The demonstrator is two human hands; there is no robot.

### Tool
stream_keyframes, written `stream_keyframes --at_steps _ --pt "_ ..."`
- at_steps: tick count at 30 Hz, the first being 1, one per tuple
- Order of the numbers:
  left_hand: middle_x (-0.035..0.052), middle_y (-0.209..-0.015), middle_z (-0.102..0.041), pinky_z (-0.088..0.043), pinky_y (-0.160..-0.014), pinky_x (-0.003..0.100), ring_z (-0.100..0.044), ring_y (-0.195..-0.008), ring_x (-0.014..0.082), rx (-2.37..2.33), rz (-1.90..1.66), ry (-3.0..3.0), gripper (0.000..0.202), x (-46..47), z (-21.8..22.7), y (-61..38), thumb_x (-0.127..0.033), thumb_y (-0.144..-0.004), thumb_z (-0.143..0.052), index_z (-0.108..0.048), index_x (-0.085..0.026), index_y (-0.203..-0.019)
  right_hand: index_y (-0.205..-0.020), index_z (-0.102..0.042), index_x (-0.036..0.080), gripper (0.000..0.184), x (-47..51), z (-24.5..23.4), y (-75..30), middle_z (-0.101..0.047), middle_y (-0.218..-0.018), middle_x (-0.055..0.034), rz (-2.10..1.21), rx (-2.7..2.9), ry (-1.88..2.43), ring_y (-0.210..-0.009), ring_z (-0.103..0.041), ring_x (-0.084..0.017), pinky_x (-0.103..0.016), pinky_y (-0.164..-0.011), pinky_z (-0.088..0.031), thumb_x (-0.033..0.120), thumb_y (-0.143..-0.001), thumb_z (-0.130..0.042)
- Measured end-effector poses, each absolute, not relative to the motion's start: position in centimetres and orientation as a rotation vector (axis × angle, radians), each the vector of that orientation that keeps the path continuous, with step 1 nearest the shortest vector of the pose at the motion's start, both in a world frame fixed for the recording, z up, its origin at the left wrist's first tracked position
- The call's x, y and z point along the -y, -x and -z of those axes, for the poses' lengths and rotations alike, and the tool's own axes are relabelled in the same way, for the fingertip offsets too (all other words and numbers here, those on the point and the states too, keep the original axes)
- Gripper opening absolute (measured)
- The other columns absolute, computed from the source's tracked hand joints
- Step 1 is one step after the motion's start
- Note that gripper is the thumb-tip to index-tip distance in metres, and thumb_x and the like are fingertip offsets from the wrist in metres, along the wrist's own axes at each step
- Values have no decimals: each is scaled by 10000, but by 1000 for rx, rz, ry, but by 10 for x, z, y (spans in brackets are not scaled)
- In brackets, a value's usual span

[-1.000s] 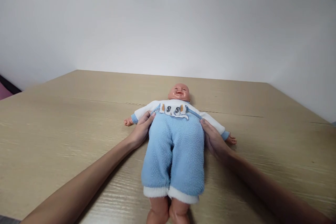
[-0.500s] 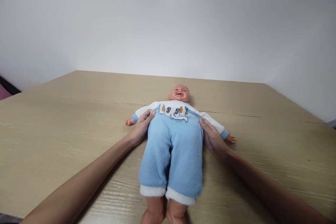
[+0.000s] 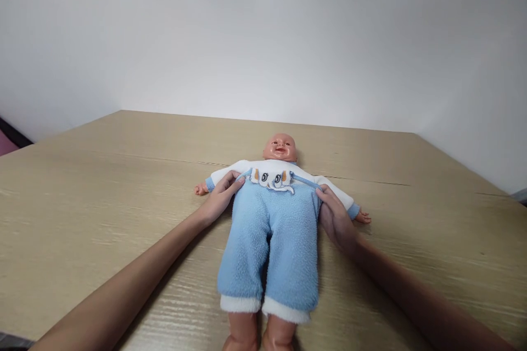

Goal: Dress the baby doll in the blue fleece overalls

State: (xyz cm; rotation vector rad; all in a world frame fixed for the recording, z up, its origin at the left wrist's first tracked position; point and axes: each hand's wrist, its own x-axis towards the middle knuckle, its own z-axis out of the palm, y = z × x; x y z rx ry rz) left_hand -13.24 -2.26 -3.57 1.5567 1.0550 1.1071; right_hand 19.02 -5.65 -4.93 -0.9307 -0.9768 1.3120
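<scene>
A baby doll [image 3: 280,148] lies on its back on the wooden table [image 3: 102,197], head away from me. It wears a white top and fluffy light-blue overalls [image 3: 274,247] with an elephant patch on the bib. My left hand [image 3: 220,200] grips the overalls at the doll's left-hand side near the strap, fingers closed on the fabric. My right hand [image 3: 335,216] pinches the fabric at the other side of the waist. The doll's bare legs run off the bottom of the view.
A white partition wall [image 3: 263,60] stands behind and to the right of the table. The table's light wood surface stretches wide to the left and right of the doll. A dark strip shows at the far left edge.
Both hands have tugged the overalls slightly up the doll's body; my right hand's fingers have curled tighter onto the fabric. The doll has shifted very little.
</scene>
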Motion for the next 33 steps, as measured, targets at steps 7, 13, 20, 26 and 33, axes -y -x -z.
stream_keyframes --at_steps 7,13,20,26,33 --pt "-17 -943 -506 -390 -832 319 -468 -897 188 -1112 -1108 -1789 345 27 33 133 -554 -1098 -541 -569 -224 -999 -894 -575 292 232 57 46 -193 -633 -873 -12 -1276 1112 1007 -872 -619 -271 -403 -833 -532 507 -905 -662" --pt "18 -1031 -594 -425 -892 337 -538 -973 209 -1116 -1319 -1729 296 26 36 129 -516 -1109 -541 -608 -229 -1084 -823 -610 260 252 50 32 -199 -528 -811 18 -1234 1144 1103 -780 -473 -206 -331 -754 -429 438 -861 -784" --pt "42 -1104 -627 -454 -956 364 -581 -1030 211 -1160 -1487 -1863 197 30 40 122 -426 -1120 -559 -591 -240 -1177 -882 -637 260 150 14 -22 -172 -651 -867 1 -1117 1061 1100 -836 -605 -208 -340 -803 -505 374 -815 -709" --pt "59 -1046 -607 -445 -938 403 -563 -997 228 -1180 -1628 -2126 113 40 33 121 -344 -1119 -552 -564 -235 -1145 -1040 -688 232 130 -34 -63 -103 -771 -1120 -72 -782 1842 1034 -1051 -718 -234 -380 -995 -555 342 -974 -667" --pt "80 -1087 -631 -458 -942 425 -576 -1015 244 -1141 -1665 -2201 66 40 33 126 -286 -1113 -544 -555 -239 -1159 -1096 -773 197 273 -90 -64 -22 -799 -1235 -122 -617 2879 818 -1080 -740 -279 -347 -888 -550 157 -830 -822"
